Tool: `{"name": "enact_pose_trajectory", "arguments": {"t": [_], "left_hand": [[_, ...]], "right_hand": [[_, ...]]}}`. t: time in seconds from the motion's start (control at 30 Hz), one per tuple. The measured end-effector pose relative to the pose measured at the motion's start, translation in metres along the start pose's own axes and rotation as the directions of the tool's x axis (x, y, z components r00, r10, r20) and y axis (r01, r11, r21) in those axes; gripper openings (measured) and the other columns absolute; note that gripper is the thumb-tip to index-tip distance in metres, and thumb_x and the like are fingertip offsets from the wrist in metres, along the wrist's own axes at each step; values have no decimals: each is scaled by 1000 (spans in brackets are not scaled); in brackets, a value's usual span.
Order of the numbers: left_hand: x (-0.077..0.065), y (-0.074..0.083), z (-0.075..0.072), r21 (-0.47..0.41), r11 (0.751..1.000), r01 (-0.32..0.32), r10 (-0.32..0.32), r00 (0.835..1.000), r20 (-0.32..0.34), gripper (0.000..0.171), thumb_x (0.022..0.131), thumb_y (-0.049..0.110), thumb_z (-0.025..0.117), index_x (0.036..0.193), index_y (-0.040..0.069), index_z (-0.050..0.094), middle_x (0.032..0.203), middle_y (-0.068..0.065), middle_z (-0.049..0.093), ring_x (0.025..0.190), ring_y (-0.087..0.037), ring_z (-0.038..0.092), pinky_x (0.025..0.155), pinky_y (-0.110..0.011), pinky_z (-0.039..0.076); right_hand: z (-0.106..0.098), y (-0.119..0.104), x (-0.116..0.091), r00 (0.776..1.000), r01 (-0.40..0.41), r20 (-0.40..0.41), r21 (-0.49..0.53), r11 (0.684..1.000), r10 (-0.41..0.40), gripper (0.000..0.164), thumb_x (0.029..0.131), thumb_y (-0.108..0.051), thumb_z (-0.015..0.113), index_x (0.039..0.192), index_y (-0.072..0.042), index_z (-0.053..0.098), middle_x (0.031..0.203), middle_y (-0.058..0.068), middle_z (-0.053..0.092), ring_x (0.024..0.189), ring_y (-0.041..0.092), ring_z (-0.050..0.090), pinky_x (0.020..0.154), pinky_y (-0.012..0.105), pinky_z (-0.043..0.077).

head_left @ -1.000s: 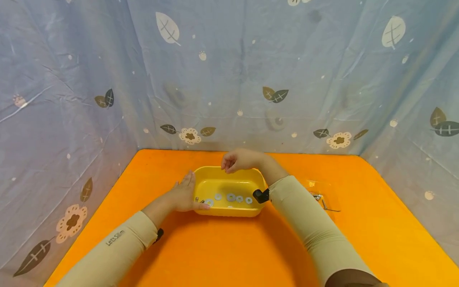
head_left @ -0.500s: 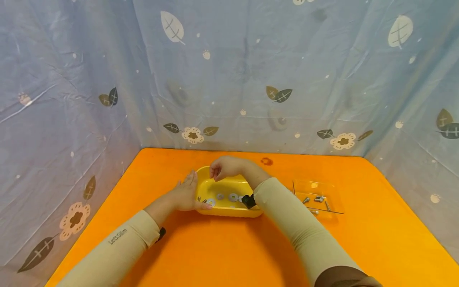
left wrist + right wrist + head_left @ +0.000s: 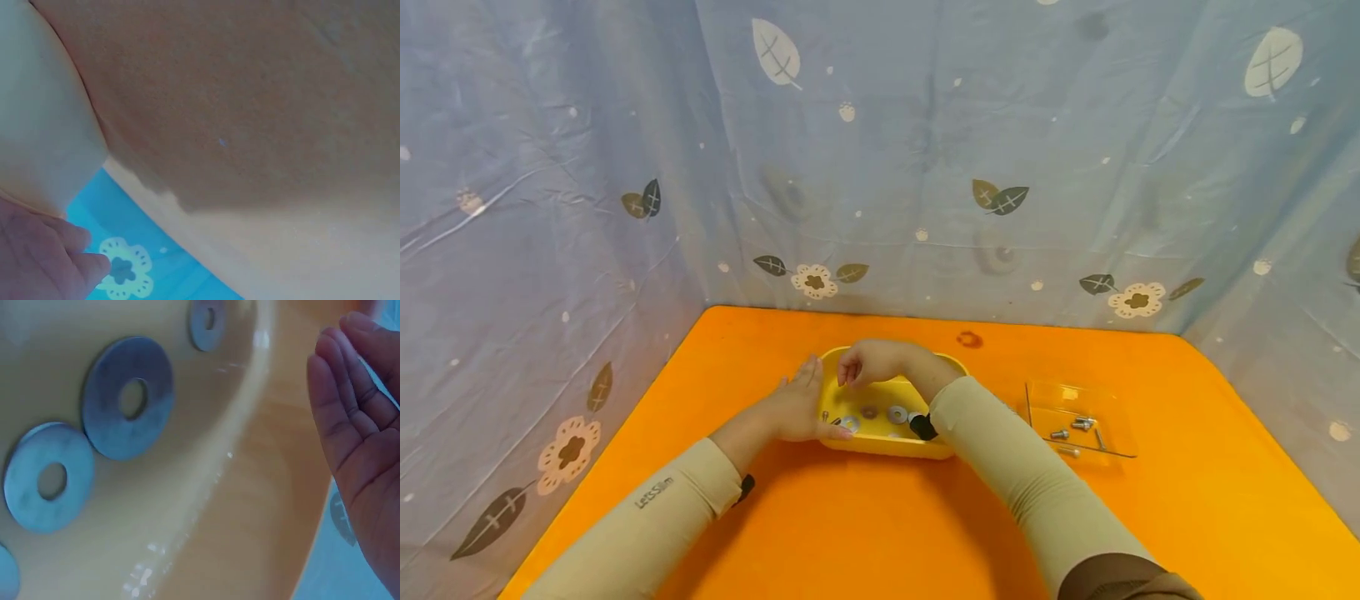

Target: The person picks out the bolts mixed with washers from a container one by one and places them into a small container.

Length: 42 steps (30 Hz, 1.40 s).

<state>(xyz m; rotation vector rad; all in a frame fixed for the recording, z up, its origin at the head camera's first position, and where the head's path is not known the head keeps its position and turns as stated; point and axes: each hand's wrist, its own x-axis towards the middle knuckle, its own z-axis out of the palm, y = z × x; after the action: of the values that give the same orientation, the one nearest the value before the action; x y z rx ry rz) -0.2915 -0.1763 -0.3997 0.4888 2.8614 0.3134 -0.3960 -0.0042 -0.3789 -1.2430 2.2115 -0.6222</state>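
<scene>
A yellow tub (image 3: pixel 883 447) holds several flat grey washers (image 3: pixel 898 414) and a couple of small screws (image 3: pixel 825 416) near its left end. My left hand (image 3: pixel 790 408) lies against the tub's left side, fingers straight, with the thumb along the front rim. Reaching over the tub from the right, my right hand (image 3: pixel 874 363) hangs inside it with loosely bent fingers pointing down. In the right wrist view its palm (image 3: pixel 375 494) faces the camera, and nothing shows in it. Large washers (image 3: pixel 147 362) lie on the tub floor beside it.
A clear plastic box (image 3: pixel 1048 398) stands right of the tub on the orange table (image 3: pixel 850 517), with several bolts (image 3: pixel 1060 434) in it. Patterned blue-grey curtains (image 3: pixel 880 167) enclose the table at the back and sides. A dark ring-shaped mark (image 3: pixel 970 339) shows behind the tub.
My right hand has moved left and lower into the tub, its forearm uncovering the clear box. My left hand stays at the tub's left side. The view has turned slightly left.
</scene>
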Motion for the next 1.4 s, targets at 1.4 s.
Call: {"name": "enact_pose_trajectory", "arguments": {"t": [1.4], "left_hand": [[0,-1,-4,-5,1000,-3,3,1000,16,132,62,80,53,143,-6,-5,149,-22,-10,139,-33,0,107,-57,12]], "right_hand": [[36,14,17,969,-30,245,40,999,20,6,83,-3,65,79,-6,60,65,-2,54,50,12,46,48,20,40]]}}
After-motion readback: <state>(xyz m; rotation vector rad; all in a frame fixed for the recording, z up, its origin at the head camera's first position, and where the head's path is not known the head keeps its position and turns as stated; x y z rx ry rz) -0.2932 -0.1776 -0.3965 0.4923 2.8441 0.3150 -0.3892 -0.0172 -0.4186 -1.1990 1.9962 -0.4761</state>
